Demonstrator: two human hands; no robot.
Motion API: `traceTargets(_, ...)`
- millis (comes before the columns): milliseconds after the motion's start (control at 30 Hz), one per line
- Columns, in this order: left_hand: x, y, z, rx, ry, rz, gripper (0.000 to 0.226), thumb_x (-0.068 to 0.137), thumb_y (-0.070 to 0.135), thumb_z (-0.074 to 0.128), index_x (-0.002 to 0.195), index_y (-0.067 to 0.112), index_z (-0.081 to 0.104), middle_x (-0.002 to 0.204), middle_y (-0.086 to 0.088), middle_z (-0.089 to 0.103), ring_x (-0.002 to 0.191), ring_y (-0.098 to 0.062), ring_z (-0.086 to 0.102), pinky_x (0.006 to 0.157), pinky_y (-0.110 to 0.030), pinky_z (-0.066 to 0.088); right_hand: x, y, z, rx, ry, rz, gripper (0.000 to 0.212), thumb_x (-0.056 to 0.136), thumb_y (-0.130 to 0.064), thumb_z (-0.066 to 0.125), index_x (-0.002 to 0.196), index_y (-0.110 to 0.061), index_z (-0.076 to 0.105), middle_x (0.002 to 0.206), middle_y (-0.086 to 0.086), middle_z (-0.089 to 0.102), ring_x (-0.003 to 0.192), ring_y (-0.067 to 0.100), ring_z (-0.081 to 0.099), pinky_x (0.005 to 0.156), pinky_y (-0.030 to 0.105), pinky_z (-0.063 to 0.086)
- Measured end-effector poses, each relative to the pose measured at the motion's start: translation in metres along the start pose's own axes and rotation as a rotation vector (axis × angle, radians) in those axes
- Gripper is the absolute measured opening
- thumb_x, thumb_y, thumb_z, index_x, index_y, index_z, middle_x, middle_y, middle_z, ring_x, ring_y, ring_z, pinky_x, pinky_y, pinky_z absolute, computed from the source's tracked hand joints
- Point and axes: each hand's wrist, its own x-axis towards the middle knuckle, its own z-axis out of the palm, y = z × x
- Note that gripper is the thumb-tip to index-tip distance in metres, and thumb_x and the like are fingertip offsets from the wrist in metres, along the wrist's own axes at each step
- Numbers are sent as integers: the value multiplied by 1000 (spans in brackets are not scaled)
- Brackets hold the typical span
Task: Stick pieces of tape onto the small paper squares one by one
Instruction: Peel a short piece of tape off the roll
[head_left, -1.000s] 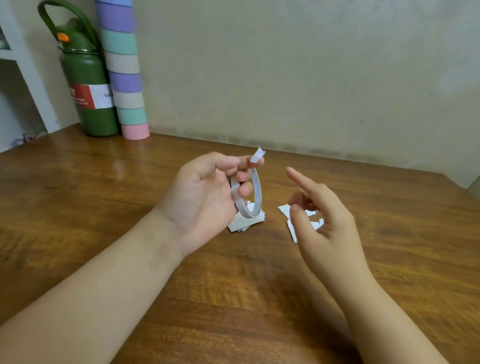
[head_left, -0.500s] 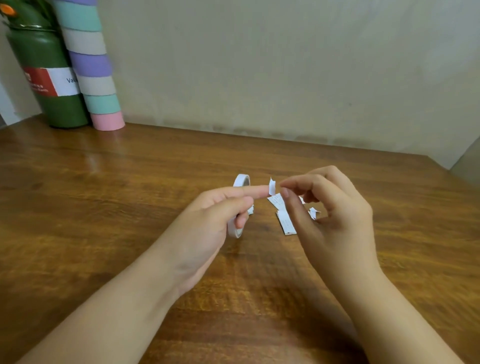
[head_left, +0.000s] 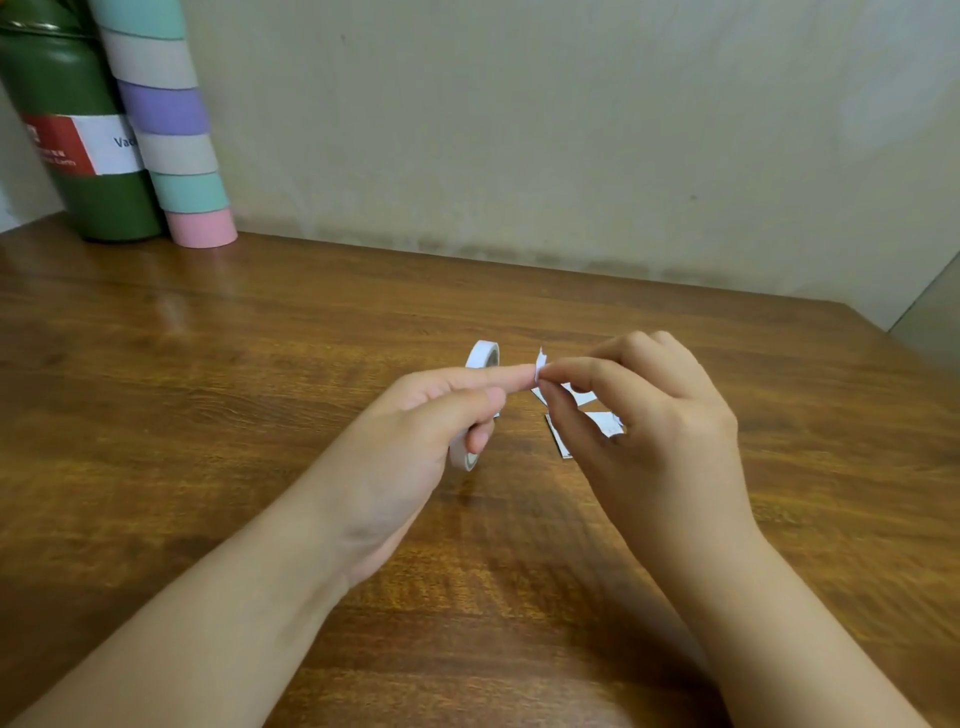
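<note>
My left hand (head_left: 415, 431) grips a thin white tape roll (head_left: 480, 358), with the index finger stretched out to the right. A small white piece of tape (head_left: 539, 361) stands up at that fingertip, and my right hand (head_left: 644, 415) pinches it between thumb and forefinger. Small white paper squares (head_left: 605, 423) lie on the wooden table (head_left: 260, 364) just under and behind my right hand, partly hidden by its fingers.
A green flask (head_left: 67, 130) and a tall stack of pastel tape rolls (head_left: 166, 130) stand at the table's back left corner against the wall. The table's right edge runs near the far right.
My right hand came in from the right and took the tape end at my left fingertip. Both hands sank lower and the view shifted left to right.
</note>
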Motion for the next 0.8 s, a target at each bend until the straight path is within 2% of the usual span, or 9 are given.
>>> traceTargets(200,0,-5,0,53,3,-18,34,78,32,47,101,43,71,66,7,41,80,-12,43,100,-33,33,0,0,-1,-100,-30,-67,18,90,-17,61,81,-8,73,72,5,62,65,25,54,59,37,40)
traceTargets(300,1,-8,0,104,9,-21,35,78,35,47,104,44,69,68,9,42,79,-10,44,95,-31,35,-1,0,0,-119,-39,-65,19,90,-16,60,78,-7,72,72,5,62,64,25,55,58,37,41)
traceTargets(467,2,-7,0,122,34,1,36,79,34,45,102,43,71,67,9,40,75,-10,40,87,-30,34,-1,-4,1,10,-17,28,15,85,-15,62,78,-6,72,71,3,62,65,23,55,58,35,44)
traceTargets(600,1,-6,-1,101,51,25,32,78,32,46,91,39,75,61,12,41,79,-12,45,95,-33,37,0,-6,-1,118,-22,127,7,82,-13,67,79,-9,72,73,-2,62,67,15,54,63,21,43)
traceTargets(667,1,-5,0,80,58,34,32,77,31,47,90,39,75,61,11,41,76,-10,45,91,-31,37,1,-7,-3,163,-36,172,5,81,-13,68,79,-11,72,73,-4,60,68,11,52,64,15,39)
traceTargets(733,1,-5,-1,49,63,45,33,77,30,47,93,39,75,61,10,41,71,-8,41,85,-29,34,1,-8,-4,205,-44,211,2,79,-12,69,79,-13,72,72,-5,59,68,11,52,64,15,39)
traceTargets(800,0,-4,-1,31,55,60,34,78,28,47,93,38,75,61,7,40,70,-9,38,85,-30,33,2,-9,-5,244,-45,238,3,78,-12,71,79,-14,72,71,-5,59,68,11,53,65,16,40)
